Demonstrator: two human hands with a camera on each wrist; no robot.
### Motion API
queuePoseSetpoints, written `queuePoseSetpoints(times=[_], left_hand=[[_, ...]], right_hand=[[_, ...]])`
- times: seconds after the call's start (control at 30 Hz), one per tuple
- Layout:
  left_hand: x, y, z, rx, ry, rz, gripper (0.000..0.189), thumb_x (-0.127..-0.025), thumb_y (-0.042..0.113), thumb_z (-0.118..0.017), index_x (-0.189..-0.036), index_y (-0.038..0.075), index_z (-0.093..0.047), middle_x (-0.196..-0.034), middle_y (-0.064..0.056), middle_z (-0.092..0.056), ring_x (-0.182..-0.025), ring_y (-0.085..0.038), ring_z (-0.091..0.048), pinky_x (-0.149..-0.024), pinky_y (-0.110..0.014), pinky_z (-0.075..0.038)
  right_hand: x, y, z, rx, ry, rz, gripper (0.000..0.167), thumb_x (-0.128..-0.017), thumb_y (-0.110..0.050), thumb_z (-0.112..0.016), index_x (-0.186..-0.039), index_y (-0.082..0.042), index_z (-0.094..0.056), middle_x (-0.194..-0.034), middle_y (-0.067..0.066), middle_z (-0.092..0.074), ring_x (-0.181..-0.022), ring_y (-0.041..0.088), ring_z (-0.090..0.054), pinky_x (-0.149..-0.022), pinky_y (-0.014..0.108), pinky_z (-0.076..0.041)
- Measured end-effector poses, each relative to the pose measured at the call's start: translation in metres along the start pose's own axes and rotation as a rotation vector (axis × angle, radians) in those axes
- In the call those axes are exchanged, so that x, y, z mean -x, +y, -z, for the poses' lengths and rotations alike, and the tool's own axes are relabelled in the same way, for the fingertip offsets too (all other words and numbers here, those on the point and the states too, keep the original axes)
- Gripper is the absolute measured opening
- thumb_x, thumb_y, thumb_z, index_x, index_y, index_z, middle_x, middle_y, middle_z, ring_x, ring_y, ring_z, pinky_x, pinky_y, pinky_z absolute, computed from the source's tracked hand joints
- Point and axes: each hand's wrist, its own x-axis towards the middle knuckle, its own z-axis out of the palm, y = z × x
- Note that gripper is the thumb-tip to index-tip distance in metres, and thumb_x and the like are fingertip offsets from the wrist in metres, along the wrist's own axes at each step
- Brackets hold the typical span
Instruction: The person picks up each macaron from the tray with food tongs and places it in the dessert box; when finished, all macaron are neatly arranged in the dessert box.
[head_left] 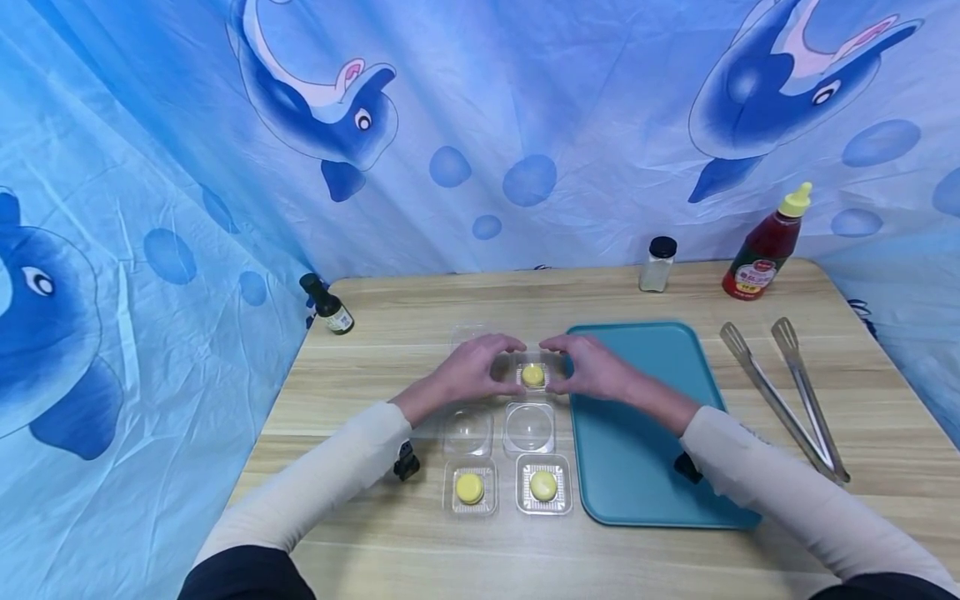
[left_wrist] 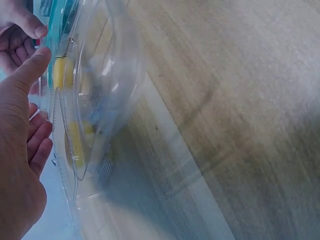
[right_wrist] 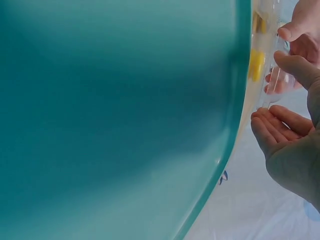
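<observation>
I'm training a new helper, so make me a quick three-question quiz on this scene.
1. Between the left hand and right hand is: (a) a clear box, (b) a black-capped jar, (c) a red sauce bottle?
2. True or false: in the head view, the tongs lie right of the blue tray.
3. How many yellow pieces show in the head view?
Key: 1 a; 2 true; 3 three.

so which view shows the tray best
The head view: it shows the tray from above, nearly whole, with only the right hand and arm across it. The right wrist view has a close but cropped part; the left wrist view has just a teal sliver at the top left.
</observation>
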Motion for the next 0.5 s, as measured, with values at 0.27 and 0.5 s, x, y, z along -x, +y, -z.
queuePoseSetpoints(times=[0.27, 0.5], left_hand=[[-0.0004, 0.0022, -0.0028, 0.0, -0.018, 0.038, 0.075, -0.083, 0.055, -0.088, -0.143, 0.018, -0.062, -0.14, -0.004, -0.067, -0.129, -0.022, -0.061, -0.112, -0.047, -0.049], [-0.0006, 0.0004, -0.0066, -0.002, -0.014, 0.037, 0.076, -0.08, 0.054, -0.09, -0.141, 0.015, -0.064, -0.139, -0.003, -0.068, -0.13, -0.022, -0.061, -0.12, -0.048, -0.042]], right_hand=[[0.0002, 0.0017, -0.0044, 0.019, 0.011, 0.003, 0.068, -0.082, -0.016, -0.093, -0.14, 0.004, -0.064, -0.134, 0.021, -0.07, -0.122, 0.036, -0.066, -0.102, 0.051, -0.058], [-0.0001, 0.0021, -0.0081, 0.03, 0.004, 0.013, 0.064, -0.082, -0.017, -0.094, -0.137, 0.004, -0.067, -0.128, 0.018, -0.072, -0.116, 0.031, -0.067, -0.096, 0.048, -0.059]])
